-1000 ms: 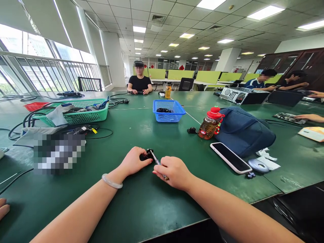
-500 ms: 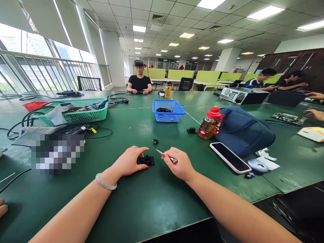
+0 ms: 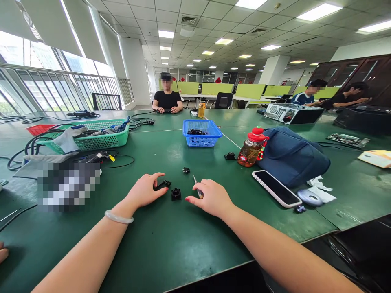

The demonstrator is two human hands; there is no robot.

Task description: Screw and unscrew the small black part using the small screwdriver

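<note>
My left hand (image 3: pixel 148 190) is at a flat black plastic frame (image 3: pixel 164 185), which lies tilted between its thumb and fingers; the thumb is along its near edge. Just to the right, a small square black part with a round opening (image 3: pixel 176 194) rests on the green table (image 3: pixel 159 244). My right hand (image 3: pixel 212 196) keeps a thin pointed screwdriver (image 3: pixel 199 190) under its curled fingers, the metal tip aimed away from me and the thumb stretched out toward the square part. Beyond both hands lies a small dark piece (image 3: pixel 186 170).
Farther back stands a blue basket (image 3: pixel 202 140) with dark parts. To the right are a black part (image 3: pixel 229 156), a red-lidded jar (image 3: pixel 251 150), a navy bag (image 3: pixel 295 152) and a phone (image 3: pixel 276 188). A green basket (image 3: pixel 104 140) and cables are at left. A person (image 3: pixel 167 99) sits opposite.
The black assembly has come apart into the frame and the square part. My left hand moved left with the frame. My right thumb has stretched out, and the screwdriver points more directly away.
</note>
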